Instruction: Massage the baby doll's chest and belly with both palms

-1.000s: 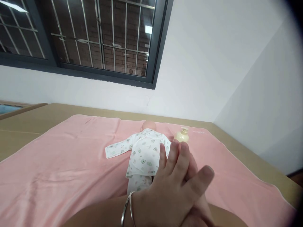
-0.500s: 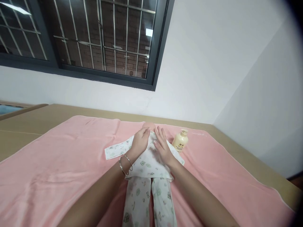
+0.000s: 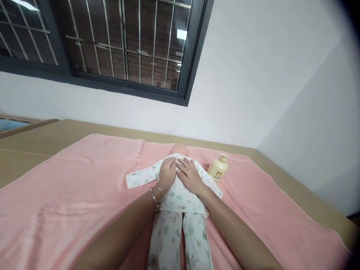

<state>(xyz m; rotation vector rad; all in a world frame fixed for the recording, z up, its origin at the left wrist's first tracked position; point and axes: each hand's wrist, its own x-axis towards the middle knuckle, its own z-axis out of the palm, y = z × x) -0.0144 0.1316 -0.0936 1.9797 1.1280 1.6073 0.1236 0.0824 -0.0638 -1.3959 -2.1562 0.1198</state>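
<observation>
A baby doll point(image 3: 180, 202) in a white patterned top and matching trousers lies stretched out in the middle, its smooth round head point(image 3: 179, 149) at the far end. My left hand point(image 3: 168, 175), with bracelets at the wrist, rests on the upper left of its top, fingers extended and close together. Beside it, my right hand point(image 3: 191, 177) lies flat on the upper part of the top with fingers spread. The fingertips of both hands nearly meet. Neither hand grips anything. One sleeve stretches out left; the other slants down to the right.
A pale yellow pump bottle point(image 3: 218, 168) stands just right of the doll. Pink blanket point(image 3: 92, 195) covers the wooden surface point(image 3: 84, 127). White wall point(image 3: 239, 75) and a dark-framed barred window point(image 3: 126, 45) rise behind. Something blue point(image 3: 12, 123) shows at far left.
Both hands have come down from above the doll onto its top, fingers now flattened there. The whole view has shifted slightly.
</observation>
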